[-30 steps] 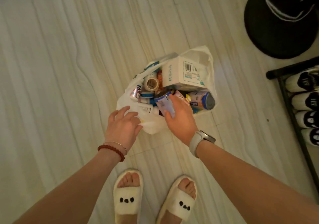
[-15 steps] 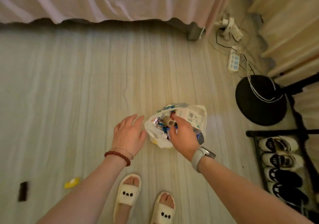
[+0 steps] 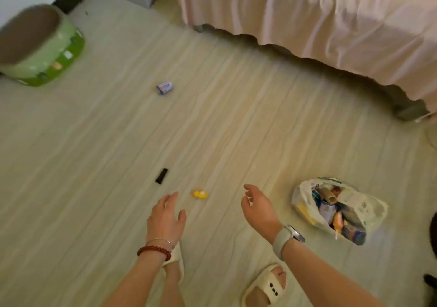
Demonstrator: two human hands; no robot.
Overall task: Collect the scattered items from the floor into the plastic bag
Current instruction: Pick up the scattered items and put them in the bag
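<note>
1. Now the plastic bag sits on the floor at about four o'clock in the view, mouth open, stuffed with boxes, a cardboard tube and packets.
2. Three loose items lie on the floor well apart from the bag: a small yellow item near six o'clock of centre, a flat black item just beyond it toward ten o'clock, and a purple packet farther off at eleven o'clock.
3. The left hand hovers palm down, fingers straight and slightly apart, holding nothing; the yellow item lies just past its fingertips at one o'clock.
4. The right hand hangs between the yellow item and the bag, fingers loosely curled and empty, with a grey watch on its wrist.
5. A red bead bracelet circles the left wrist.
6. Pale slippers show at six o'clock.
7. A pink bedspread fills one o'clock; a green round stool stands at ten o'clock.
</note>
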